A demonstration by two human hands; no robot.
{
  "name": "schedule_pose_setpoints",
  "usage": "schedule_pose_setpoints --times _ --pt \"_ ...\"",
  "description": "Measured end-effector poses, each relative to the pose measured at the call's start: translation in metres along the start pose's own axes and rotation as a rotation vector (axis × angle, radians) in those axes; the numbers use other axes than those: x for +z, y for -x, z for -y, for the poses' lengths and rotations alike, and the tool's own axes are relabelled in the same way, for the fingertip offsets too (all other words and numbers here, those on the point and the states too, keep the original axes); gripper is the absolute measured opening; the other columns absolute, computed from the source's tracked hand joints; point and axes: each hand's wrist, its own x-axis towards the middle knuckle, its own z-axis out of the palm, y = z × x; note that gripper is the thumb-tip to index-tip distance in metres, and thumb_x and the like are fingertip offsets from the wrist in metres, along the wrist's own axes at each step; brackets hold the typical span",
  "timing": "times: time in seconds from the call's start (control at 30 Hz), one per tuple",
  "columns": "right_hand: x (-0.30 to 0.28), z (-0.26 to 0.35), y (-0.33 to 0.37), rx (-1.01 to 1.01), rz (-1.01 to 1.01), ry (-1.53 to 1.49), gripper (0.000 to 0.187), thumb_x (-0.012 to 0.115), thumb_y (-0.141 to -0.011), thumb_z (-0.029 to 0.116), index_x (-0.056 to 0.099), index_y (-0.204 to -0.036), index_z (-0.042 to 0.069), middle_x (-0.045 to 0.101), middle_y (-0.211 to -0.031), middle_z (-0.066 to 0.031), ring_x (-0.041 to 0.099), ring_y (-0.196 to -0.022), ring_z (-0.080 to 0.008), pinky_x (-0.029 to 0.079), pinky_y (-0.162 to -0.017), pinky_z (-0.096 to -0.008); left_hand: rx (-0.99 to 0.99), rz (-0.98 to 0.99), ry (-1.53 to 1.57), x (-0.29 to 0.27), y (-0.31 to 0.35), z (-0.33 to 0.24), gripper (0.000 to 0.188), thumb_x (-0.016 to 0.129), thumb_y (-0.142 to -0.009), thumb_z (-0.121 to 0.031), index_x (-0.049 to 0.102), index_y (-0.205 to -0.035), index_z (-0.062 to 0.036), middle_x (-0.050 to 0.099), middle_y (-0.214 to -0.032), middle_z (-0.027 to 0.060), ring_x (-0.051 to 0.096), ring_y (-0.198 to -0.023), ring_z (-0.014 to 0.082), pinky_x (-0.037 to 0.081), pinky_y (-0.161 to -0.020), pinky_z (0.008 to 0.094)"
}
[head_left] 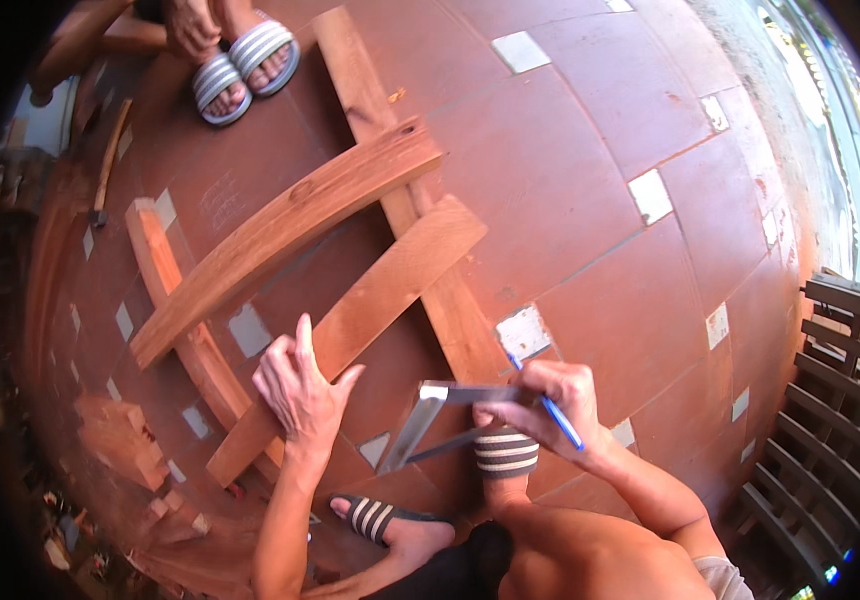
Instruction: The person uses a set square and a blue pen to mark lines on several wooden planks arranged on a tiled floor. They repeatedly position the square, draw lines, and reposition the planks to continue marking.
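Note:
My left hand [302,392] is at the near wooden beam [400,275], index finger and thumb stretched apart, the other fingers loosely bent. It overlaps the beam; whether it presses on the wood I cannot tell. In my right hand [558,400] are a metal try square [416,425] and a blue-and-white pen [560,422]. The square, slightly blurred, is held up over the floor, its silver stock toward my left hand. A second beam [290,225] lies farther off, roughly alongside the first. Both rest across two longer timbers, one at right [458,320] and one at left [182,305].
Another person's hand [193,28] and striped sandals [262,55] are at the far left. A long-handled tool [110,165] lies on the tiled floor, near wood offcuts [120,440]. Dark slatted wood [825,425] stands at right. My sandalled foot [390,522] is below the beams.

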Motion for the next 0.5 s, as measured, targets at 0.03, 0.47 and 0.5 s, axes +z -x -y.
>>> schedule_pose_setpoints --times 0.03,0.47,0.5 --pt "0.005 0.013 -0.012 0.078 0.006 -0.051 0.03 0.095 -0.08 0.023 0.072 -0.079 0.003 0.068 -0.066 -0.0091 0.068 -0.056 -0.0224 0.051 -0.052 -0.0377 -0.019 0.046 0.244 -0.004 0.0 0.009 0.106 0.101 -0.063 -0.04 0.051 -0.152 -0.0094 0.058 -0.119 0.0124 0.061 -0.106 0.029 0.049 -0.091 0.0452" --pt "0.027 0.006 -0.044 0.478 -0.109 -0.169 0.022 0.087 -0.088 0.018 0.075 -0.089 -0.001 0.063 -0.072 -0.0003 0.052 -0.066 -0.008 0.043 -0.059 -0.0283 -0.332 0.358 1.162 -0.065 -0.036 0.121 0.05 0.063 -0.108 -0.04 0.068 -0.136 -0.0001 0.072 -0.123 0.0102 0.067 -0.111 0.0192 0.052 -0.098 0.034" --pt "0.035 0.008 -0.05 0.468 -0.064 -0.17 0.025 0.086 -0.09 0.021 0.077 -0.095 -0.001 0.066 -0.074 -0.0033 0.057 -0.067 -0.0099 0.047 -0.062 -0.0298 -0.333 0.407 1.162 -0.064 -0.042 0.101 0.048 0.074 -0.102 -0.035 0.069 -0.136 -0.0009 0.073 -0.124 0.011 0.067 -0.113 0.0193 0.053 -0.097 0.0353"
